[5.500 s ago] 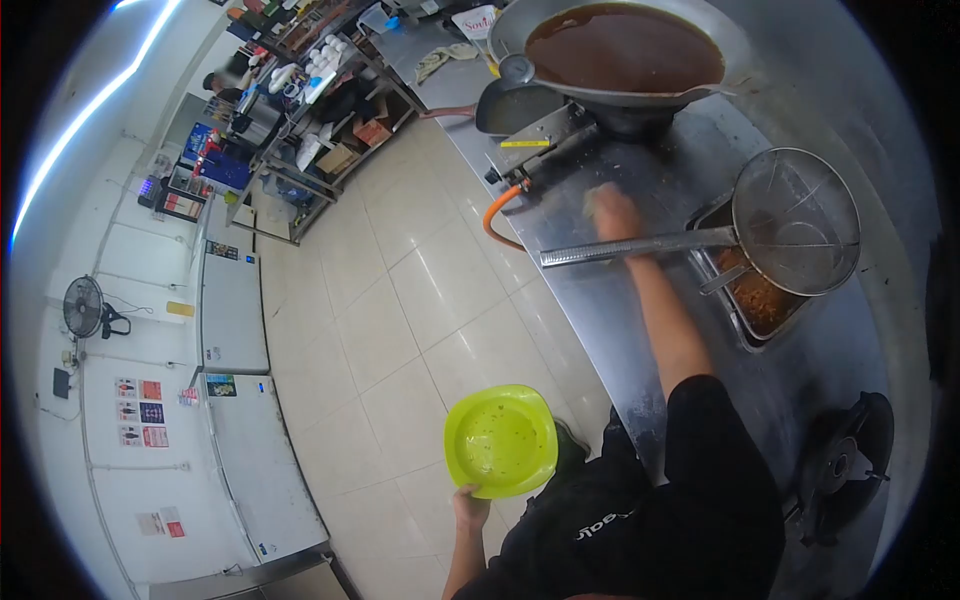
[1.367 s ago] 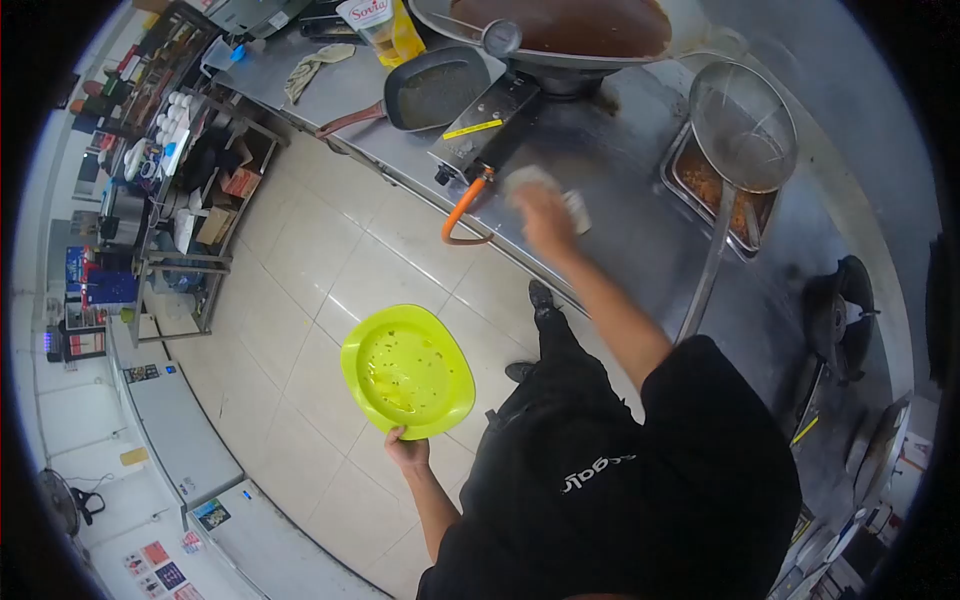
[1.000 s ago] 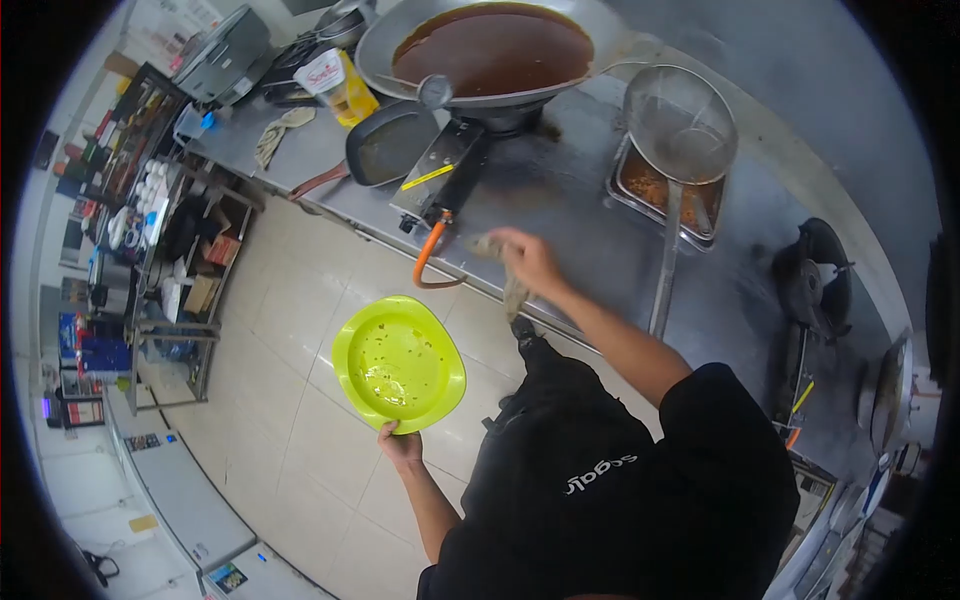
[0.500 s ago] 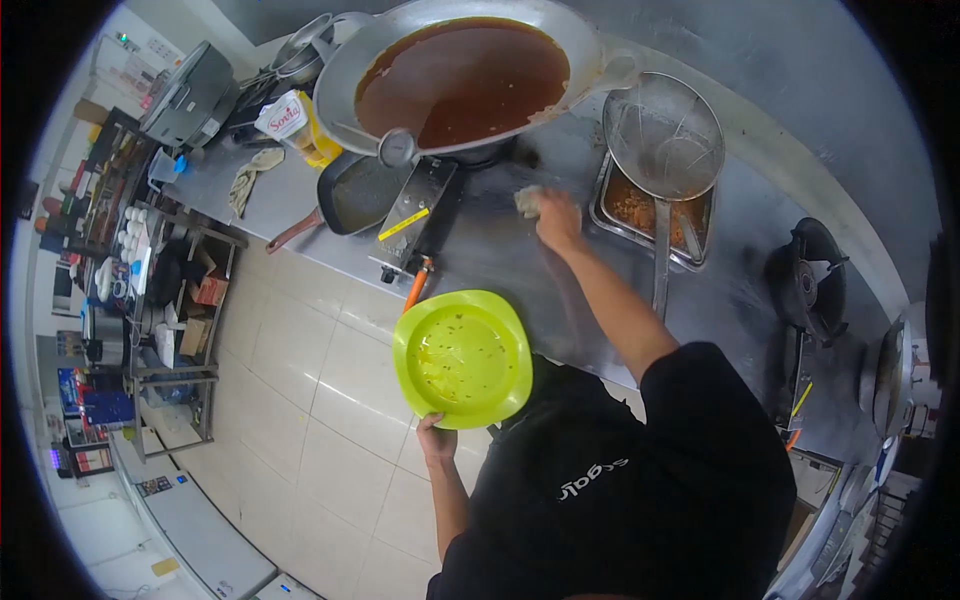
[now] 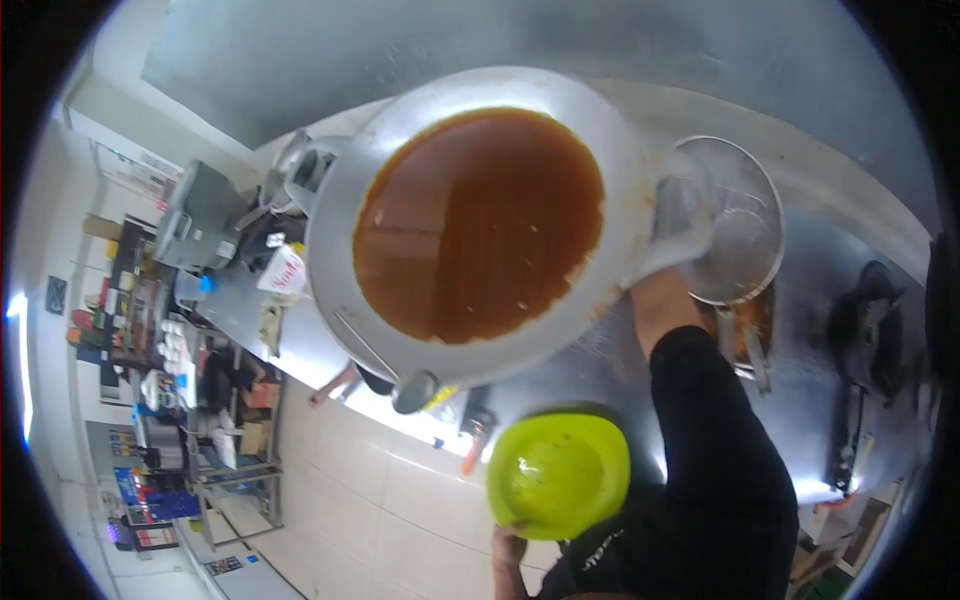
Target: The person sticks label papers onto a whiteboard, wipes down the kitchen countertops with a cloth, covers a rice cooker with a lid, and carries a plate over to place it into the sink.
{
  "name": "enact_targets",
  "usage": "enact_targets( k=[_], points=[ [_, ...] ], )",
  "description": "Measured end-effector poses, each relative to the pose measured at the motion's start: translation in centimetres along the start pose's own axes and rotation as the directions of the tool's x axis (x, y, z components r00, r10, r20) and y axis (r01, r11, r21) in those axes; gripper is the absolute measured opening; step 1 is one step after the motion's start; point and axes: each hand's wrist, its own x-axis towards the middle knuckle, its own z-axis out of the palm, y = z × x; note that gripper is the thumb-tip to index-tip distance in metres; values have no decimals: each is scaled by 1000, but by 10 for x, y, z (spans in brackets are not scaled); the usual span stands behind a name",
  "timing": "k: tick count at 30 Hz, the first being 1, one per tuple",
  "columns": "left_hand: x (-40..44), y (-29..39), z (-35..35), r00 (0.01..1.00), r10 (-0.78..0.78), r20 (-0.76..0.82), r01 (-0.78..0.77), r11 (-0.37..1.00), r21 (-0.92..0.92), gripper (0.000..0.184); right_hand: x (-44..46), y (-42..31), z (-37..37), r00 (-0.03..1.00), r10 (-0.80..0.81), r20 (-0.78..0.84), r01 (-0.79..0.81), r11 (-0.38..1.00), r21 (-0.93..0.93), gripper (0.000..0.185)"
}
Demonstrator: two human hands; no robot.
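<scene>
My left hand (image 5: 508, 545) is closed on the rim of a lime-green plastic bowl (image 5: 612, 445), low in the view. Wet-looking residue and small dark bits lie in its bottom. My right forearm (image 5: 662, 308) reaches in beneath the side handle of a large metal wok (image 5: 335, 260). The wok hides my right hand, so its fingers and anything in them do not show. Brown liquid (image 5: 480, 220) fills much of the wok, and a dial thermometer (image 5: 414, 392) hangs on its near rim.
Right of the wok, a round mesh strainer (image 5: 750, 245) rests over a metal tray (image 5: 742, 350). A black burner (image 5: 868, 335) stands farther right. A Sovia packet (image 5: 282, 272) and a cloth (image 5: 272, 325) lie left; a loaded shelf rack (image 5: 240, 480) stands beyond.
My view has shifted up and closer over the wok. My right hand, earlier wiping-height over the counter with a pale cloth, has gone behind the wok. The bowl stays in my left hand.
</scene>
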Motion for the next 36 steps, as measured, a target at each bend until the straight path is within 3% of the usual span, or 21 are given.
enact_targets(
  k=[5, 15, 22, 26, 28, 30, 32, 34, 36],
  points=[
    [8, 14, 19, 996, -73, -44, 75, 995, 60, 55, -1, 16, -3, 995, 92, 38, -88, 992, -89, 37],
    [2, 11, 15, 1000, 14, -19, -13, 999, 31, 50, -25, -11, 13, 973, 161, 163, -136, 979, -153, 43],
    [-38, 8, -10, 981, 188, 40, -187, 982, -27, 52, -95, -44, -12, 928, 196, 318, -114, 959, -259, 48],
    [-77, 3, -30, 964, 265, -9, -264, 957, -124, 58, -157, -46, -24, 923, 204, 325, -53, 907, -417, 66],
    [-94, -6, -50, 951, 308, -30, -309, 939, -149, 59, -191, -55, -35, 901, 261, 346, -63, 869, -490, 56],
    [-114, -18, -73, 935, 349, -66, -355, 920, -166, 59, -236, -55, -62, 839, 159, 520, 118, 880, -460, 46],
    [-129, -22, -86, 928, 357, -103, -371, 903, -217, 59, -279, -50, -89, 631, -116, 767, 434, 872, -225, 42],
    [-141, -33, -114, 928, 340, -154, -370, 891, -264, 61, -355, -45, -76, 745, -118, 657, 395, 871, -292, 38],
    [-152, -32, -130, 918, 357, -175, -395, 870, -296, 64, -417, -40, -82, 664, -322, 675, 509, 856, -92, 33]
  ],
)
